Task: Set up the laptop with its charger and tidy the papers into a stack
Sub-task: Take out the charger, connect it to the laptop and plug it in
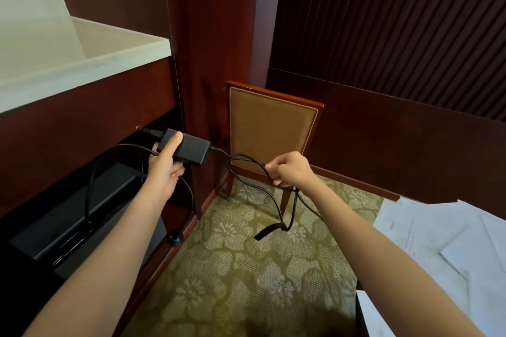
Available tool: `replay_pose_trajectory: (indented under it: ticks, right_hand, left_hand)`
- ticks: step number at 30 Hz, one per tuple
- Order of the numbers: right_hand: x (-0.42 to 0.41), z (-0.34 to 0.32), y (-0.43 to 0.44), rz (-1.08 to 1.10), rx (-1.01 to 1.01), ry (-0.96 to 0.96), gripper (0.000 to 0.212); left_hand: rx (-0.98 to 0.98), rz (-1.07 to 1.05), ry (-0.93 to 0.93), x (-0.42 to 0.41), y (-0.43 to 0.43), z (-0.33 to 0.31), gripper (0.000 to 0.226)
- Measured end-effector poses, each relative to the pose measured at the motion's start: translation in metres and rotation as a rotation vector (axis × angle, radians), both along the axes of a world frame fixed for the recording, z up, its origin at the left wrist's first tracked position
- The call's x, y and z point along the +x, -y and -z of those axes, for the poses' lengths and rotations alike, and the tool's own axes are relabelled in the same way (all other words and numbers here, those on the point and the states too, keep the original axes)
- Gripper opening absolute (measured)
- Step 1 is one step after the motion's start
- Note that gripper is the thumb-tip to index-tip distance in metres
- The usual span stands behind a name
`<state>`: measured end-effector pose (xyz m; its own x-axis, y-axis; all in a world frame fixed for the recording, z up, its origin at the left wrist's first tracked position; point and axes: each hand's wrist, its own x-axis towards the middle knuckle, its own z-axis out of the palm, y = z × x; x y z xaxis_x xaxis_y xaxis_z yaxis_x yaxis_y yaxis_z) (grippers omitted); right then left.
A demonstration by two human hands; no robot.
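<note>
In the head view, a chair [269,128] with a tan padded back stood against the dark wood wall [383,131], just beyond the left hand [164,169] and right hand [291,169]. A floral carpet [232,268] covered the floor. At left a pale surface [82,52] jutted out above a dark recess holding a black box [76,213]. White papers [438,235] lay loosely overlapped at lower right; what they rested on could not be told.

The left hand gripped the charger [191,149] in the air in front of the recess, with the thumb across its top. Its long axis ran left to right, dipping slightly to the right. One cord [189,194] looped down past the left wrist towards a round plug [175,238] near the floor. The other cord [241,157] ran right to the right hand, whose curled fingers pinched several loops. These hung below it, with a flat strap [267,231] dangling at the bottom.

The charger was a matte black, rounded rectangular block, and the cords were thin and black.
</note>
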<state>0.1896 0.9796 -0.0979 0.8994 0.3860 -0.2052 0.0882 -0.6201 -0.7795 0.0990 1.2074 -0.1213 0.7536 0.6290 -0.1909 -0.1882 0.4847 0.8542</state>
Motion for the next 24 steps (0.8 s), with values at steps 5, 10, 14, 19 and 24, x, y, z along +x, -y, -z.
replay_pose_trajectory:
  ticks: [5,10,14,19,24]
  right_hand:
    - [-0.003,0.007,0.019,-0.137,-0.422,0.115,0.022]
    - [0.004,0.013,0.044,-0.060,-0.299,-0.103,0.014]
    - [0.008,0.007,0.056,-0.122,-0.082,-0.282,0.012]
    - [-0.002,-0.012,0.039,-0.285,0.070,-0.505,0.015]
    - [-0.007,-0.014,0.033,-0.296,0.127,-0.611,0.017]
  left_hand:
    - [0.021,-0.035,0.021,-0.001,0.004,-0.004,0.013]
    - [0.008,-0.085,-0.079,-0.002,-0.003,0.000,0.018]
    - [-0.033,-0.077,-0.082,-0.009,-0.014,-0.001,0.015]
    - [-0.080,-0.014,-0.041,-0.019,-0.017,0.000,0.015]
    - [-0.093,-0.017,-0.027,-0.021,-0.008,-0.001,0.018]
